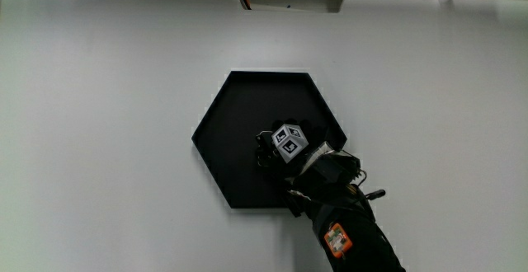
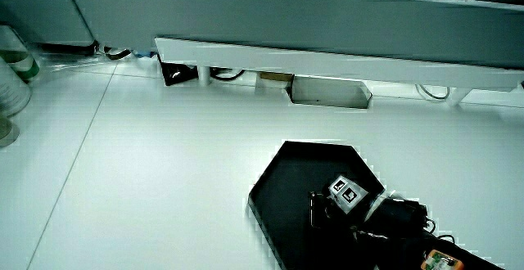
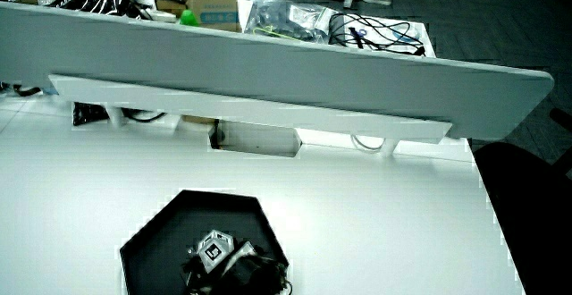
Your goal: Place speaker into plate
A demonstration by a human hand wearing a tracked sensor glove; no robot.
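The hand (image 1: pixel 285 150) is covered by a black glove. A small cube (image 1: pixel 289 140) is mounted on its back; the cube's faces are pale grey to white, and each is printed with a black square marker pattern. The cube is seen in both side views as well (image 2: pixel 345 194) (image 3: pixel 213 248), with dark patterned faces edged in white. The forearm (image 1: pixel 351 235) is clad in black, and black straps and thin dark cables are seen bunched at the wrist (image 1: pixel 334 173). A small orange device (image 1: pixel 337 238) with a pale face is worn on the forearm, also seen in a side view (image 2: pixel 440 262).
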